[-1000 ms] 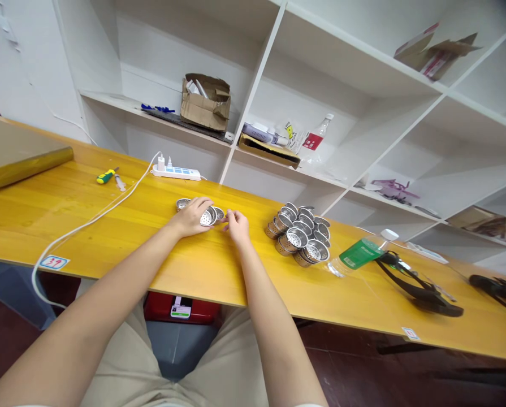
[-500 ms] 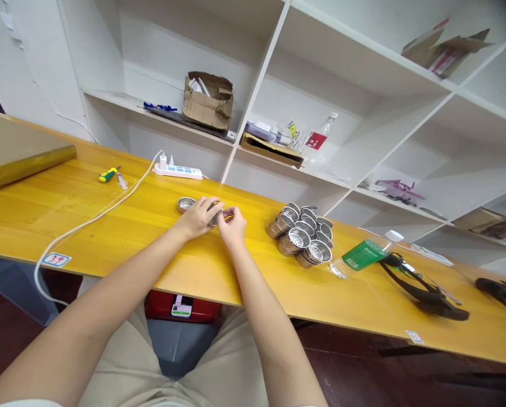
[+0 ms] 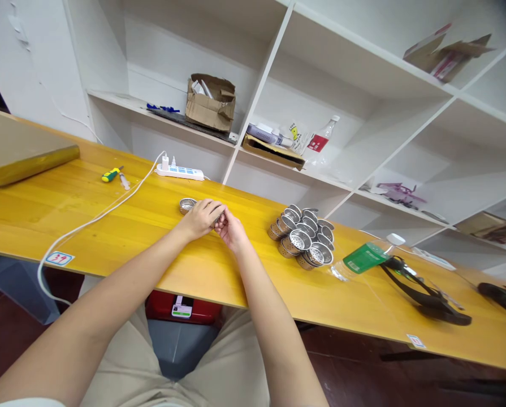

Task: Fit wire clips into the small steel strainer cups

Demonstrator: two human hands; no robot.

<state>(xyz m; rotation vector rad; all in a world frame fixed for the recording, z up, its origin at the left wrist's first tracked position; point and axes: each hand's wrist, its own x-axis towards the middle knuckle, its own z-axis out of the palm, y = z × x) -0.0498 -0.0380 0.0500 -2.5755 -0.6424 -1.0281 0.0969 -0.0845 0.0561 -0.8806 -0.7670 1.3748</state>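
Note:
My left hand [image 3: 202, 218] is curled over a small metal piece near the table's middle, with only a dark sliver in sight. It looks like a perforated metal strainer cup. From the right, my right hand [image 3: 231, 229] closes on the same piece, its fingers folded and meeting the left fingertips. Just left of my left hand stands another strainer cup [image 3: 187, 206], upright and partly hidden by the hand. To the right, several stacked strainer cups [image 3: 299, 240] form a cluster, with holes in their sides and bottoms.
A power strip [image 3: 180, 172] with a white cable lies behind my hands. Left of it are a screwdriver [image 3: 112, 174] and a small syringe [image 3: 124, 181]. A green-labelled bottle [image 3: 365, 257] and a black strap-like headset [image 3: 426, 294] lie to the right. White shelves rise at the back.
My right hand has turned and its fingers have folded in against the left hand. The metal piece between them is now more covered. The view has shifted slightly.

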